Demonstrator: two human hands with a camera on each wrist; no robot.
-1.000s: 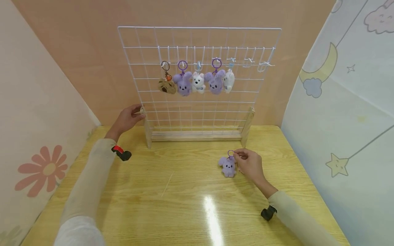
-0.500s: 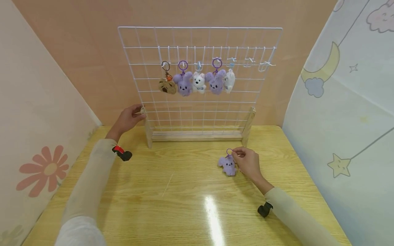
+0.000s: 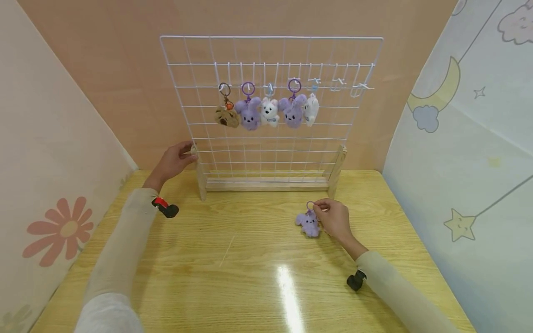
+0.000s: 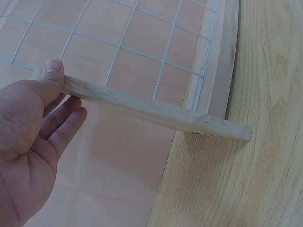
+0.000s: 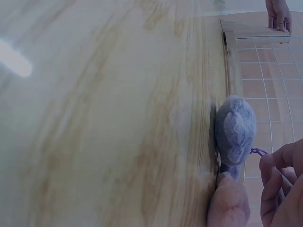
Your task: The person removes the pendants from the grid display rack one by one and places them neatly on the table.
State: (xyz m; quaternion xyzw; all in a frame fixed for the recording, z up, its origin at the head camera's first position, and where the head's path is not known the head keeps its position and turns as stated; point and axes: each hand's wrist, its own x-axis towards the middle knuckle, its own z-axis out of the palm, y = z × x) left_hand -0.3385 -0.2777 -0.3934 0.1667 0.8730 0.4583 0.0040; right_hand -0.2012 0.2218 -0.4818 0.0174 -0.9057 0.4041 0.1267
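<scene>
In the head view, my right hand (image 3: 334,217) pinches the purple ring of a purple plush keychain (image 3: 310,224) low at the table's right middle. The right wrist view shows the plush (image 5: 235,130) side-on, its purple chain (image 5: 258,151) running to my fingertips. My left hand (image 3: 168,162) grips the top of the left wooden upright of a display stand. Up close in the left wrist view, the thumb of the left hand (image 4: 35,127) lies on one side of that upright (image 4: 156,106), with the fingers on the other.
The stand carries a white wire grid (image 3: 270,138). From its hooks hang a brown plush (image 3: 226,117), purple plushes (image 3: 250,114) and white plushes (image 3: 269,112). Two hooks at the right, one a white hook (image 3: 360,88), bear nothing. Printed cloth walls (image 3: 466,138) flank the wooden table (image 3: 187,273).
My right hand has shifted slightly left and away from me, the plush keychain rising a little with it. The left hand keeps its place on the upright.
</scene>
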